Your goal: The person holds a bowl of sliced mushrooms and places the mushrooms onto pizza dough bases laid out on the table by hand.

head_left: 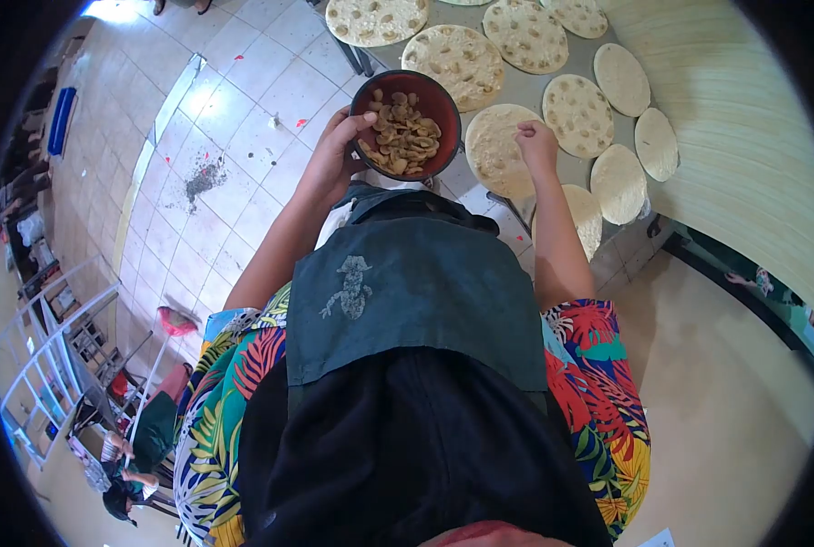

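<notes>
My left hand (pixel 339 150) grips the rim of a bowl (pixel 360 105), dark outside and reddish inside, with the thumb over its edge. Inside lie many flat, yellowish-brown pieces (pixel 402 132) that look like beans or chips. My right hand (pixel 538 146) hovers over or touches a round, pale flatbread (pixel 494 150), fingers pinched together; whatever is between them is too small to make out. This flatbread carries few visible toppings. Beside it, another flatbread (pixel 578 114) and a larger one (pixel 453 64) are dotted with similar pieces.
Several more round flatbreads cover the grey table (pixel 521 91), including plain ones (pixel 618 185) on the right. A pale wood-grained panel (pixel 735 109) borders the table. Tiled floor (pixel 243 109) with dark debris (pixel 205 180) lies left. Another person (pixel 129 474) is at the lower left, near metal racks.
</notes>
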The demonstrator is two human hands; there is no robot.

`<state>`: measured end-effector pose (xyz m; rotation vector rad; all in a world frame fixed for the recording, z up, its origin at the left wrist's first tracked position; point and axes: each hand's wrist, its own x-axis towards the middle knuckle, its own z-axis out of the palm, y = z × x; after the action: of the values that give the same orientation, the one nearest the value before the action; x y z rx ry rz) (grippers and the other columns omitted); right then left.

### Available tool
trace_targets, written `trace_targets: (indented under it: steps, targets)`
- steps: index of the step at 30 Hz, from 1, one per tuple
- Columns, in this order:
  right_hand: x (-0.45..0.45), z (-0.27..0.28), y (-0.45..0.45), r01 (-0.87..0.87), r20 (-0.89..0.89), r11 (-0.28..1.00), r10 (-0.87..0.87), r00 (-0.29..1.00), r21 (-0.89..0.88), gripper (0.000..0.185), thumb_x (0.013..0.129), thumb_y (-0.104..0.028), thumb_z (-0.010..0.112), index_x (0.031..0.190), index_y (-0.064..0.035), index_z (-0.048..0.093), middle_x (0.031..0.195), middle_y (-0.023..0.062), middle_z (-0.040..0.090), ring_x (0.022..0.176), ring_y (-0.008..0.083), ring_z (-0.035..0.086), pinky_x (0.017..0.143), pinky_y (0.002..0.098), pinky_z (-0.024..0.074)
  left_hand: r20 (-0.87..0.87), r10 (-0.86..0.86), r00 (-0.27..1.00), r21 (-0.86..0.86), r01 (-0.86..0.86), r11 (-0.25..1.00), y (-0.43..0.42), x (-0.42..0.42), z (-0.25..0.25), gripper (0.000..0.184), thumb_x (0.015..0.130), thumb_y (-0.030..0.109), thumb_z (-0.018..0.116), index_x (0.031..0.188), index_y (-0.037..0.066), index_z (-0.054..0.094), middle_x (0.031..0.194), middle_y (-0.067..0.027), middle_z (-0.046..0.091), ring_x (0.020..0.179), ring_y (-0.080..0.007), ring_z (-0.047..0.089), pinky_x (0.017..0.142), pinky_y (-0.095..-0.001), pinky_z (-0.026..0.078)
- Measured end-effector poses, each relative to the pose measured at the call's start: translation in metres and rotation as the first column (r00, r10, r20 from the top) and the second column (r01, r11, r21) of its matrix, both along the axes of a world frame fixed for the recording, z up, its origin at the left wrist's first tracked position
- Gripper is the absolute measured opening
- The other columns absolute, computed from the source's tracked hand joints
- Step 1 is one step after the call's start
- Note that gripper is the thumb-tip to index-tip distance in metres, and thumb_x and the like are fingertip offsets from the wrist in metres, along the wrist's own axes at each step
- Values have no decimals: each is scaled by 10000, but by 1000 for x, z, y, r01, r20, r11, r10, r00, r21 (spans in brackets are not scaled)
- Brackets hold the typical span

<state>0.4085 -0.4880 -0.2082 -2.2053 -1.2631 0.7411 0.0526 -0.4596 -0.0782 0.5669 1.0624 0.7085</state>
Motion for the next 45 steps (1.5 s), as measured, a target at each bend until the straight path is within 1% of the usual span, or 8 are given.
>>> trace_targets:
  steps: [7,14,17,23,25,33,42,45]
  targets:
    - [-26,-9,13,-289,507,957,244,826,10,136,795,-93,515,769,-40,638,854,188,638,808,363,612,708,452,482,-9,27,1000,-14,-27,1000,-4,3,10,568,806,369,636,1229,42,443,1060,-80,520,994,-194,514,841,-387,438]
    - [-53,41,8,-246,351,968,248,903,-51,163,830,-161,568,869,-59,689,845,167,654,761,319,623,703,401,495,-4,23,1000,-1,-23,1000,-4,5,24,604,818,376,632,1272,38,421,1131,-89,510,1068,-198,505,877,-380,453]
    - [-73,106,19,-67,133,991,51,990,116,152,850,-149,566,881,-61,686,870,147,649,734,337,624,654,393,502,51,5,999,27,-6,1000,-4,6,22,599,833,403,623,1269,45,423,1129,-86,509,1080,-198,498,878,-381,457]
    - [-128,191,29,-260,-59,808,340,939,528,122,851,-134,592,880,-45,670,865,124,650,717,300,625,657,370,504,103,-98,990,19,97,995,-1,16,16,603,866,483,590,1262,57,428,1140,-89,506,1080,-203,504,876,-410,464]
    - [-137,188,31,-565,170,685,557,813,459,168,801,-151,633,931,-47,659,875,117,643,803,286,617,719,363,502,110,-97,989,33,94,995,-1,25,23,609,866,484,593,1269,59,424,1153,-93,505,1092,-206,504,873,-412,467]
    - [-148,167,23,-695,399,710,607,687,118,257,736,-145,648,965,-31,621,877,111,621,888,282,584,795,375,488,43,-90,995,58,87,994,1,49,23,651,849,456,634,1314,66,397,1193,-115,500,1107,-223,518,865,-408,480]
    - [-139,159,25,-608,302,741,533,790,284,212,749,-84,629,954,-33,615,936,144,639,895,317,602,769,386,499,49,-109,993,39,107,994,7,63,17,659,845,455,640,1323,73,396,1193,-122,502,1100,-221,528,850,-395,486]
    - [-128,164,28,-408,-192,859,476,858,310,235,765,-99,677,983,-16,642,947,106,658,824,254,633,735,332,513,35,-108,994,27,107,994,8,63,17,674,839,464,643,1325,71,389,1212,-122,491,1123,-229,510,876,-419,469]
